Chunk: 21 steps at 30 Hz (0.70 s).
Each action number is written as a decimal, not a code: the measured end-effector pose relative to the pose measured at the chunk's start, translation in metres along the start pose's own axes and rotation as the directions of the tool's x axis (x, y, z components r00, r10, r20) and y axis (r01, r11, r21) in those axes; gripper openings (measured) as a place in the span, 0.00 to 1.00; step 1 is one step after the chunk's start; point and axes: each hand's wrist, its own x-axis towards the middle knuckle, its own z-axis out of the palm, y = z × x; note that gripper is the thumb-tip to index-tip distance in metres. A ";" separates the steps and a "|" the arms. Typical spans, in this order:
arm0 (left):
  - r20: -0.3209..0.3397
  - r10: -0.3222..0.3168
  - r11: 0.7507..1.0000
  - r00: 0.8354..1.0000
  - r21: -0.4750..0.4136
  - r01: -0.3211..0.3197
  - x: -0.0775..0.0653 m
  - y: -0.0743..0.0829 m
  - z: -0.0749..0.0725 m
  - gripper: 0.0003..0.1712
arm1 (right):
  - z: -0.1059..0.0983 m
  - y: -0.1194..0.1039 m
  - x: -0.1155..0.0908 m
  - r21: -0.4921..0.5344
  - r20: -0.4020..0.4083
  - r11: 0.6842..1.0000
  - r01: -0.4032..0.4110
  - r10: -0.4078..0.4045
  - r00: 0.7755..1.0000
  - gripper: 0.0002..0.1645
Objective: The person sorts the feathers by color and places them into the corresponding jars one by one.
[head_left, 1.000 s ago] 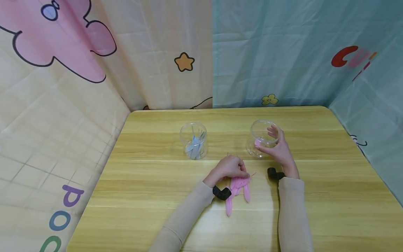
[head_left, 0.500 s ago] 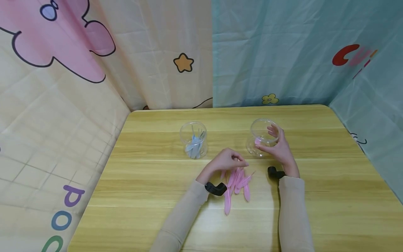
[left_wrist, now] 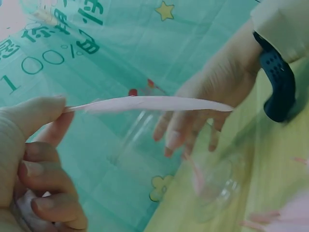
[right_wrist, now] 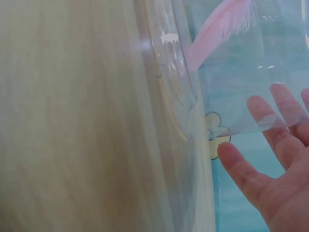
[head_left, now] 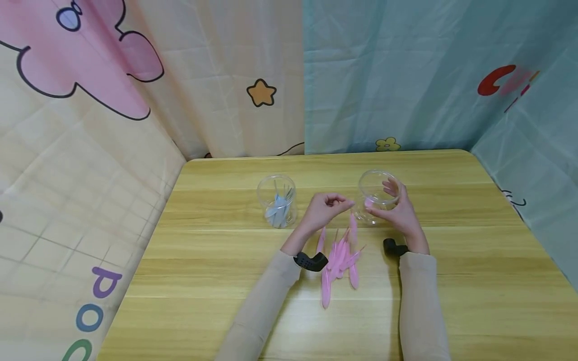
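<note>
Between thumb and index finger my left hand (head_left: 321, 213) pinches a pink feather (left_wrist: 159, 103) by its quill; in the head view this feather hangs beside the right-hand cup. My right hand (head_left: 403, 215) grips that clear plastic cup (head_left: 361, 213) from its right side, thumb in front and fingers behind. Inside the cup a pink feather (right_wrist: 219, 31) leans against the wall. Below my left hand a loose pile of pink feathers (head_left: 339, 260) lies on the table, with quills pointing mostly away from me.
A second clear cup (head_left: 261, 196) with several pale blue feathers (head_left: 278, 213) stands to the left of my left hand. The wooden table (head_left: 217, 260) ends at the back against printed curtains (head_left: 361, 90).
My left hand has risen from the pile and moved forward toward the right-hand cup, drawing a pink feather out with it. My right hand stays on its cup.
</note>
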 end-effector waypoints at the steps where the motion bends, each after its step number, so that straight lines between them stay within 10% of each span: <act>1: -0.031 0.025 0.999 0.999 -0.022 -0.026 0.003 0.003 0.001 0.13 | 0.000 0.000 0.000 0.003 0.002 1.000 0.001 -0.001 1.000 0.63; 12: -0.363 0.222 0.945 0.905 -0.149 -0.292 0.024 0.055 0.015 0.11 | 0.000 -0.007 -0.001 0.027 0.024 0.999 -0.039 0.038 0.999 0.63; 21: -0.420 0.252 0.937 0.872 -0.121 -0.328 0.037 0.055 0.032 0.10 | 0.000 -0.008 -0.001 0.037 0.021 0.999 -0.035 0.034 0.999 0.63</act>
